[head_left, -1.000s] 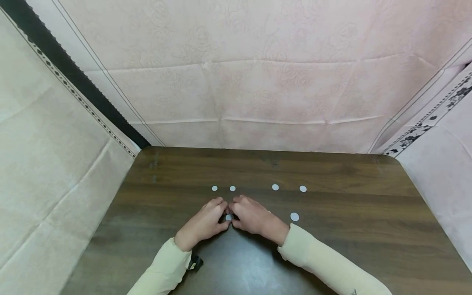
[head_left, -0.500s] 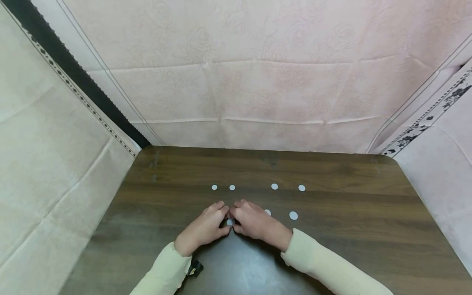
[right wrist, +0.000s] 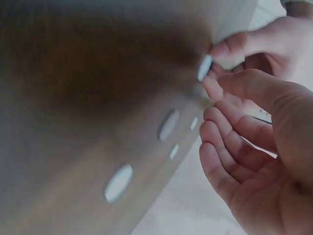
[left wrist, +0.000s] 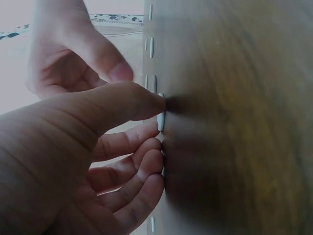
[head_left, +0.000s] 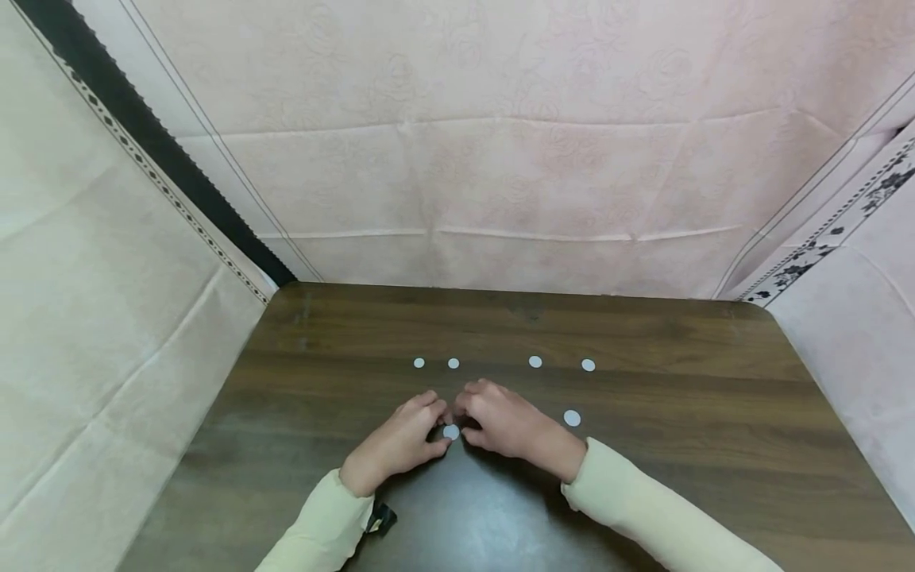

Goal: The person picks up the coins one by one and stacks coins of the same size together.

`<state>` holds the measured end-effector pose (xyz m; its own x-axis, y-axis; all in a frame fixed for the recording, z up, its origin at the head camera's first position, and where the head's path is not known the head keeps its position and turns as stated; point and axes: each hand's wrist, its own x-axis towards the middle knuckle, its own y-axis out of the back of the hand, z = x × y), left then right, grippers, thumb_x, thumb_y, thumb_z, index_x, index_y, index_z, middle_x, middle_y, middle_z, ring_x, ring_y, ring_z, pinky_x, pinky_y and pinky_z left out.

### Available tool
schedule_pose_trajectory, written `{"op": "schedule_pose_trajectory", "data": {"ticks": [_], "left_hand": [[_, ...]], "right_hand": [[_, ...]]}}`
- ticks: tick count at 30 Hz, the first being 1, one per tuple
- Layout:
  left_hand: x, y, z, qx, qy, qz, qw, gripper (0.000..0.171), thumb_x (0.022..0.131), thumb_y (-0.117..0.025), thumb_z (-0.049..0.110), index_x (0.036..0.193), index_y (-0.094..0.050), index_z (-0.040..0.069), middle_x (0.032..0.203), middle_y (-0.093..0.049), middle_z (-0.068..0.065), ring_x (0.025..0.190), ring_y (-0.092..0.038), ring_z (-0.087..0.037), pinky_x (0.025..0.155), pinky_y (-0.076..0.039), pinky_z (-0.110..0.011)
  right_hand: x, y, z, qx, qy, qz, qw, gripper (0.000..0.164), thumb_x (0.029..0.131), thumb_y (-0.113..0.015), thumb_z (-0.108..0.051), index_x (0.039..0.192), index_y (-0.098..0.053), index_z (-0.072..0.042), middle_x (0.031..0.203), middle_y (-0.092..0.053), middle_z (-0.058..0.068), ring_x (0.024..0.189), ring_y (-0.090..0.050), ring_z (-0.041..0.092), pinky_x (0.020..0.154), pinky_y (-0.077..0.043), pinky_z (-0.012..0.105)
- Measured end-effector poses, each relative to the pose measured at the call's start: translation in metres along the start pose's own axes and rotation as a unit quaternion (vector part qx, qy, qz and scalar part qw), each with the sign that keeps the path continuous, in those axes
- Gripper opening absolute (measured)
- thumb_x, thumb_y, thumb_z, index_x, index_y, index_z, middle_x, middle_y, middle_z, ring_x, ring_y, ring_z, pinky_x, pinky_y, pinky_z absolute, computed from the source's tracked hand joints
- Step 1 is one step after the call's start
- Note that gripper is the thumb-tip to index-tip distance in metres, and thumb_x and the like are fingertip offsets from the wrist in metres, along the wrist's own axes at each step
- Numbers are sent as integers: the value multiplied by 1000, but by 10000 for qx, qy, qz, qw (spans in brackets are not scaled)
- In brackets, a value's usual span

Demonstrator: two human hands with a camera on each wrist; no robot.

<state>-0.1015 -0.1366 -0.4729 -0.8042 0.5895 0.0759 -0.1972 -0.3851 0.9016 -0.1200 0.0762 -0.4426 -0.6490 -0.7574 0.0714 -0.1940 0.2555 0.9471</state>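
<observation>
A small white round disc (head_left: 451,432) lies on the table between the thumb and index finger of my left hand (head_left: 403,437), which pinch it by its edges. In the left wrist view, the thumb tip touches the near side of that disc (left wrist: 161,117). Just to the right, my right hand (head_left: 511,421) hovers close with loosely bent fingers and holds nothing. The right wrist view shows its thumb and fingertips a little apart from the pinched disc (right wrist: 205,67).
Two white discs lie behind the hands on the left, one of them a disc (head_left: 418,363). Two more, including a disc (head_left: 535,361), lie back right. Another disc (head_left: 572,418) lies beyond my right wrist. Pale cloth (head_left: 500,159) hangs behind the wooden table (head_left: 679,342).
Both hands came slightly nearer to me with the disc. My right hand has since drawn off it to the right, while the left stays on it.
</observation>
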Motion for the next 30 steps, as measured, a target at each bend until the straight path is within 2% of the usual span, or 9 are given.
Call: {"op": "schedule_pose_trajectory", "data": {"ticks": [6, 14, 30], "left_hand": [[-1, -4, -1, -198, 108, -37, 9997, 16, 89, -82, 14, 96, -68, 9, 93, -58, 1, 81, -50, -10, 73, -49, -26], [-2, -5, -1, -324, 183, -38, 9993, 16, 89, -83, 14, 95, -68, 9, 91, -55, 1, 79, -47, -8, 71, -46, -23], [0, -1, -1, -322, 203, -7, 9993, 16, 90, -83, 15, 95, -69, 9, 92, -57, 0, 78, -48, -9, 72, -48, -24]], "right_hand": [[-7, 13, 6, -127, -132, -17, 9998, 19, 89, -81, -12, 106, -75, -6, 101, -69, 5, 92, -66, 21, 75, -58, 27], [-10, 14, 14, -140, -247, -151, 9995, 21, 91, -81, -13, 109, -75, -5, 103, -70, 6, 93, -66, 21, 75, -58, 29], [-3, 4, 29, 10, -316, -427, 9986, 10, 92, -80, -12, 97, -73, -9, 92, -65, 3, 84, -59, 16, 70, -52, 26]]}}
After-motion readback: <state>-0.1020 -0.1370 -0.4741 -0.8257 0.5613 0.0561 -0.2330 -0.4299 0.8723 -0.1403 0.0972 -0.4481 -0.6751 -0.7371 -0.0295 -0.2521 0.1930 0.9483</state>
